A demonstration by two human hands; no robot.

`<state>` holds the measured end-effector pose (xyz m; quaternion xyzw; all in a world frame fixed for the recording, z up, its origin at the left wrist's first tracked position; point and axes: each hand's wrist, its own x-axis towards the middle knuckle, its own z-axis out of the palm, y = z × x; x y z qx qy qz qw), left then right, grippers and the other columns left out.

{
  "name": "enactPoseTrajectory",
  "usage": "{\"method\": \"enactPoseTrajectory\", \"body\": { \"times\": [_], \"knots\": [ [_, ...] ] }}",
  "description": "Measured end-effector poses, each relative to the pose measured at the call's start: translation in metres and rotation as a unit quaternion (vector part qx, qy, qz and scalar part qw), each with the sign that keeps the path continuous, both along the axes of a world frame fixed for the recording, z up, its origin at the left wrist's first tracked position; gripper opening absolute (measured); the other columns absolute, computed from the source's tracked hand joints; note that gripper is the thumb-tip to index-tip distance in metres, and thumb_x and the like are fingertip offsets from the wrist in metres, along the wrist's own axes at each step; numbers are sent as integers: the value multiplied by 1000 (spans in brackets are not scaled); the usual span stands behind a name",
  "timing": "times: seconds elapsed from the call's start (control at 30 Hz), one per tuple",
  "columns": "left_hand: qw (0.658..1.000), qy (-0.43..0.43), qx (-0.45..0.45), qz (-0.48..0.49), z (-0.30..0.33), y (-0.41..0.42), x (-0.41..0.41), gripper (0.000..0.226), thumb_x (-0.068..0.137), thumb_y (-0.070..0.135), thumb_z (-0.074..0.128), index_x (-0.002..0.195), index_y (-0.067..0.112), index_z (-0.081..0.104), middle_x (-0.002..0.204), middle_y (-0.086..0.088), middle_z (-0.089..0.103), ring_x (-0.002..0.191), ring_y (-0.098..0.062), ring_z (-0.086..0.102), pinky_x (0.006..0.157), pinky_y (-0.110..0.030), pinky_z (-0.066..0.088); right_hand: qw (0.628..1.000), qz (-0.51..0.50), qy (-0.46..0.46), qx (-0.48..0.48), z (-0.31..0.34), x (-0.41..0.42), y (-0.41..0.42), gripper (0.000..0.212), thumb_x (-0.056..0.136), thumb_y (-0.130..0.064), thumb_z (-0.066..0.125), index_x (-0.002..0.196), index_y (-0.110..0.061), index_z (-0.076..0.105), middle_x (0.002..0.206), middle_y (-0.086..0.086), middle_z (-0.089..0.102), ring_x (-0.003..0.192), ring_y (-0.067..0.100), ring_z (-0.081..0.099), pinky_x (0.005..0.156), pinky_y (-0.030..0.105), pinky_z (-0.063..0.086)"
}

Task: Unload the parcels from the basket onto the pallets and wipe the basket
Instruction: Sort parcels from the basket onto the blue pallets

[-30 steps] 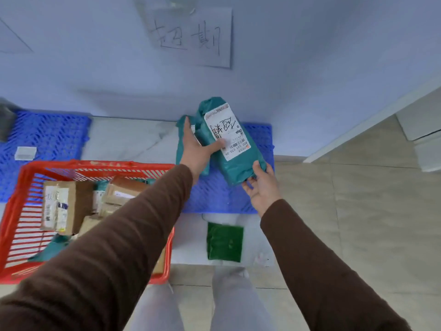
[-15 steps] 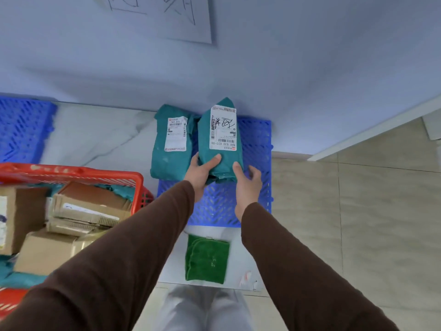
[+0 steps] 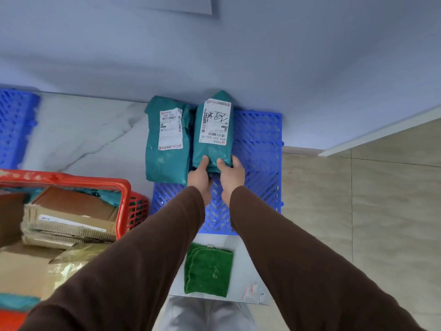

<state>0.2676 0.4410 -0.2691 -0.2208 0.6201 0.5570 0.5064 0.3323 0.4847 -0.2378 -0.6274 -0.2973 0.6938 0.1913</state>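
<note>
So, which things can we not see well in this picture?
- Head view, red basket: cut off by the left edge; how many parcels remain cannot be counted.
- Wall sheet: cut off by the top edge.
- Left teal parcel label: print too small.
- Left hand, right hand: fingers hidden under right teal parcel.

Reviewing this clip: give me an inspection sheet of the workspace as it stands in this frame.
Surface: blue pallet against the wall; pale marbled floor beside it.
Job's things: two teal parcels, labelled, side by side at the pallet's wall end: left parcel, right parcel. Red basket holds cardboard boxes yet to unload. Green cloth folded on the floor, untouched.
Clutter: scrap of wrapper near the cloth.
Grippers: left hand and right hand both grip the right parcel's near end.
Cables: nothing seen.
Surroundings: blue wall; second blue pallet far left.
</note>
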Motion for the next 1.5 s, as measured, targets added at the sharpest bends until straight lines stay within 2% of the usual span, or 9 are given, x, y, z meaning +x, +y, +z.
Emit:
{"method": "enactPoseTrajectory", "body": {
  "times": [0.27, 0.37, 0.47, 0.7, 0.87, 1.03, 1.2, 1.37, 1.5],
  "knots": [
    [998, -20, -28, -53, 7, 1, -1, 34, 99, 44, 59, 104, 11, 66, 107, -9, 65, 93, -22, 57, 85, -33, 52, 998, 64, -21, 4, 11, 4, 2, 53, 97, -16, 63, 147, -18, 47, 136, 3, 61, 101, 8, 64, 77, 14, 50],
    [996, -41, -23, -70, 28, -8, 4, 46, 97, 47, 59, 122, 8, 65, 107, -7, 59, 86, -17, 53, 79, -29, 51, 997, 80, -18, -10, 36, 13, -4, 74, 95, -26, 67, 157, -27, 26, 161, -4, 31, 140, 18, 42, 101, 29, 38],
    [996, -39, -20, -76, 60, -21, 12, 58, 96, 47, 61, 138, 8, 53, 118, -5, 50, 92, -15, 56, 94, -31, 53, 996, 84, -19, -6, 66, 24, -16, 75, 95, -30, 67, 157, -30, 25, 165, -3, 22, 148, 21, 31, 111, 39, 34],
    [990, -5, 20, -142, 142, -67, 22, 30, 98, 47, 58, 97, 17, 56, 90, 0, 50, 80, -11, 51, 81, -28, 48, 996, 84, 11, 21, 144, 36, -67, 61, 97, -29, 64, 152, -21, 39, 159, 0, 36, 144, 17, 38, 100, 28, 33],
    [984, 38, 88, -153, 196, -118, 7, 41, 100, 44, 57, 119, 8, 59, 110, -11, 52, 99, -21, 48, 88, -32, 46, 992, 80, 42, 84, 184, 21, -117, 51, 96, -21, 65, 145, -16, 51, 147, 1, 52, 129, 9, 51, 93, 18, 41],
    [979, 70, 106, -158, 242, -187, -34, 22, 103, 38, 52, 107, 17, 59, 96, -1, 52, 96, -15, 50, 87, -27, 46, 989, 77, 53, 115, 213, -14, -177, 49, 96, -22, 64, 143, -16, 52, 146, 1, 54, 132, 11, 53, 112, 34, 43],
    [974, 58, 142, -166, 260, -267, -100, 20, 105, 32, 51, 103, 14, 58, 81, 3, 54, 75, -9, 50, 74, -25, 45, 988, 79, 21, 129, 232, -52, -249, 48, 98, -26, 61, 144, -17, 51, 142, -3, 55, 128, 9, 54, 111, 31, 43],
    [967, 61, 106, -224, 262, -337, -150, 45, 102, 31, 55, 140, 8, 47, 123, -3, 58, 121, -18, 54, 114, -36, 41, 993, 64, -41, 91, 221, -72, -323, 49, 99, -28, 58, 146, -19, 48, 145, -2, 55, 130, 13, 53, 115, 39, 39],
    [955, 60, 75, -280, 249, -363, -158, 51, 100, 35, 57, 144, 14, 44, 145, -8, 53, 133, -24, 49, 119, -42, 35, 996, 43, -67, 45, 213, -74, -360, 51, 99, -30, 54, 149, -23, 42, 150, -1, 48, 135, 18, 49, 116, 45, 38]
  ]
}}
